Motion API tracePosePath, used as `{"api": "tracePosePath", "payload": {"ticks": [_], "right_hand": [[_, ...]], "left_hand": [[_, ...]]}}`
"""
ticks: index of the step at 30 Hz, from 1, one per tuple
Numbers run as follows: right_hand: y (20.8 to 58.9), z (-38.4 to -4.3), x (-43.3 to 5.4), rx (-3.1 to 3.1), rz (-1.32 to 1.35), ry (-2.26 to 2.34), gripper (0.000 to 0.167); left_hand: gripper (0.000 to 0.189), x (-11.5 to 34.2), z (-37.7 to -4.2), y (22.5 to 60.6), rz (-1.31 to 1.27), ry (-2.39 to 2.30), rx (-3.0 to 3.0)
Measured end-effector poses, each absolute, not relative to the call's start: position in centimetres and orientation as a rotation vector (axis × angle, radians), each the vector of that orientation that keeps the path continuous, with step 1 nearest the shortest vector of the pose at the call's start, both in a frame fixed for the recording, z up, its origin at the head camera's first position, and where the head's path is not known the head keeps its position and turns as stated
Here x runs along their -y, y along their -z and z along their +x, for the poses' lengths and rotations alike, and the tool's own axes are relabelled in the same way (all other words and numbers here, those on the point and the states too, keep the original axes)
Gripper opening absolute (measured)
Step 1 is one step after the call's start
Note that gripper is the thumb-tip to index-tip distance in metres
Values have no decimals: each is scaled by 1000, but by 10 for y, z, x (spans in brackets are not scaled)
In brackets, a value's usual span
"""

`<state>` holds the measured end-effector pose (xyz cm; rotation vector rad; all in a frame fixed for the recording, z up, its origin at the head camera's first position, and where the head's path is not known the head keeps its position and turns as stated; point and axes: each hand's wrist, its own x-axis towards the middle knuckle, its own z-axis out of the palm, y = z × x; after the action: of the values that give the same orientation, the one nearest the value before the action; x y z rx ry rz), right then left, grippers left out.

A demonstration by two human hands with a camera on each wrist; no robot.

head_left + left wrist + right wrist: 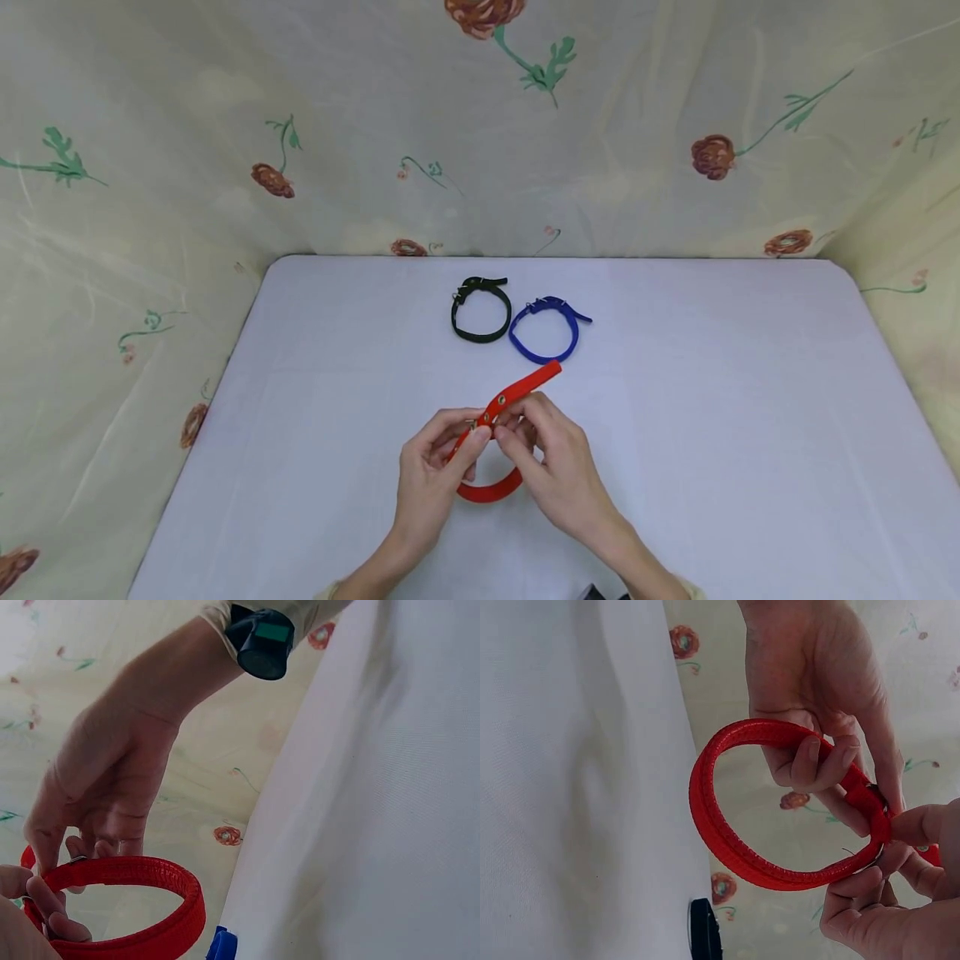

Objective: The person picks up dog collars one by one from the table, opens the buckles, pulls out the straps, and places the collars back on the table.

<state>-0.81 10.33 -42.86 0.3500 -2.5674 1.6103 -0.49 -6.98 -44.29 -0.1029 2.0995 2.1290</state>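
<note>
A red collar (491, 493) with metal eyelets is held up between both hands, its band bent into a loop. Its free strap end (536, 379) sticks out up and to the right. My left hand (435, 467) pinches the collar near its metal fittings, thumb on the strap. The right hand (558, 467) holds the collar on the other side of the fittings with thumb and fingers. In the right wrist view the red loop (712, 817) hangs open below the fingers, and the fingers partly hide the buckle area.
Beyond the hands, a black collar (482, 337) and a blue collar (547, 358) lie buckled into loops on the white table (337, 375). A dark object (592, 592) shows at the bottom edge. Floral cloth (600, 167) hangs around the back and sides.
</note>
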Motion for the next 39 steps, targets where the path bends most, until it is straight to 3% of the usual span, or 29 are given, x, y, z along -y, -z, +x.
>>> {"api": "tracePosePath", "payload": {"ticks": [12,20,24,39], "right_hand": [[429,-9,-109,2591,287,-1645,11],[432,-9,-109,2618,363,-1662,26],[432,-9,-110,2634,380,-1648,27],[430,-14,-121,2658,371,-1515,22]], "left_hand": [[31,75,-12,443,-216,-2188,-1861],[35,78,-13,443,-331,-2235,-1663],[37,77,-13,442,-346,-2236,-1621],[41,81,-17,443,-42,-1948,-1894]]}}
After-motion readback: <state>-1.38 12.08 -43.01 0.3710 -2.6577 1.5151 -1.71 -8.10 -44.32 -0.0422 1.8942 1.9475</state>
